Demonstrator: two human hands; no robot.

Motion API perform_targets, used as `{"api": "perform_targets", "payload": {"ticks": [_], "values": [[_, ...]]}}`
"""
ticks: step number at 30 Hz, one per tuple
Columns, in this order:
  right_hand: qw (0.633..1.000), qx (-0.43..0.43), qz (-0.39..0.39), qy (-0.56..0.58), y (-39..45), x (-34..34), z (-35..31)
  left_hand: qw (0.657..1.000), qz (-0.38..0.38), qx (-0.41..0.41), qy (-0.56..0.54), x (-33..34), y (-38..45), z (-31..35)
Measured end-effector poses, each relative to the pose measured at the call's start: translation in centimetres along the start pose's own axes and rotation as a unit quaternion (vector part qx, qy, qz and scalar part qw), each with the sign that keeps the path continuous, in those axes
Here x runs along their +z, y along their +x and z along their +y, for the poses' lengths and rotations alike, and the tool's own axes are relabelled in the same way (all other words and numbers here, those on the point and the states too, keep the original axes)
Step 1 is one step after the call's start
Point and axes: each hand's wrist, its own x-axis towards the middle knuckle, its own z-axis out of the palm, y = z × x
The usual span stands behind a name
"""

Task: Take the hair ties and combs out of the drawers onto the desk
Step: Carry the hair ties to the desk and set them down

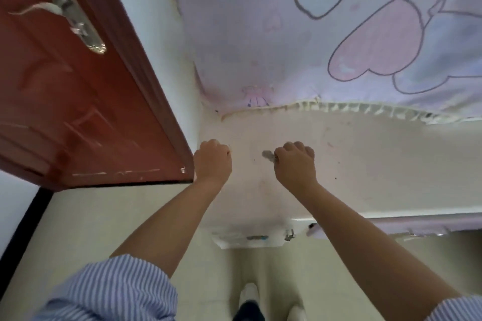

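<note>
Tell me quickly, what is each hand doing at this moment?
Left hand: closed in a fist over the desk; whether it holds anything cannot be told.
Right hand: closed on a small grey thing, too blurred to name.

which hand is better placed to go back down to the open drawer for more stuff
Left, probably. The left hand is a closed fist with nothing showing in it, while the right hand grips a small grey item over the desk. The drawer sits below, between both arms.

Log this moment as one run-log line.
left hand: fist on desk | right hand: shut on small grey item, blurred | drawer: open
</note>
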Motion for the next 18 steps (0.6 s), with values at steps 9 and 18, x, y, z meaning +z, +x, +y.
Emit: {"api": "perform_targets", "payload": {"ticks": [9,18], "values": [[0.962,0.038,-0.254,0.096,-1.5,8.4,2.0,0.991,-0.129,-0.023,-0.029,10.1,-2.0,0.4],[0.977,0.045,-0.187,0.088,-10.6,5.4,13.3,0.992,-0.107,0.018,-0.063,9.8,-6.6,5.8]]}}
